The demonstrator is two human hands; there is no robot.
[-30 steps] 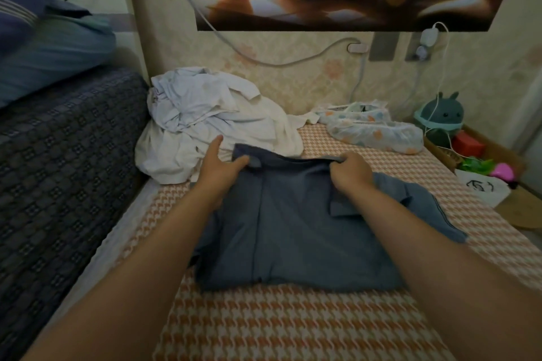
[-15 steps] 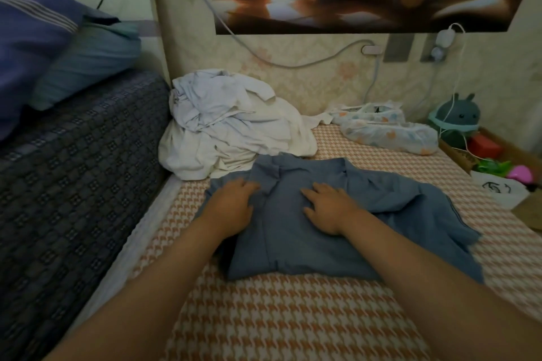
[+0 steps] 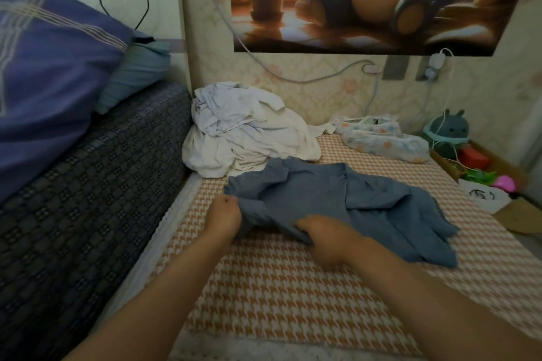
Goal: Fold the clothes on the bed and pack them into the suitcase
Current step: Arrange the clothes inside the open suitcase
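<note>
A blue-grey shirt (image 3: pixel 316 193) lies partly folded on the orange-and-white patterned bed (image 3: pixel 293 296). My left hand (image 3: pixel 223 215) grips the shirt's near left edge with curled fingers. My right hand (image 3: pixel 325 233) grips the near hem a little to the right, fingers tucked under the cloth. Behind the shirt a heap of white clothes (image 3: pixel 243 132) is piled against the wall. A white garment with coloured spots (image 3: pixel 381 138) lies at the back right. No suitcase is in view.
A dark checked sofa arm (image 3: pixel 88 199) runs along the left, with a purple pillow (image 3: pixel 50 79) on top. A green plush toy (image 3: pixel 448 130), cables and small items in a cardboard box (image 3: pixel 484 167) crowd the right edge. A poster (image 3: pixel 366 0) hangs on the wall.
Both hands have drawn back from pressing on the shirt's middle to its near edge and now grip the cloth. The camera has tilted up and left.
</note>
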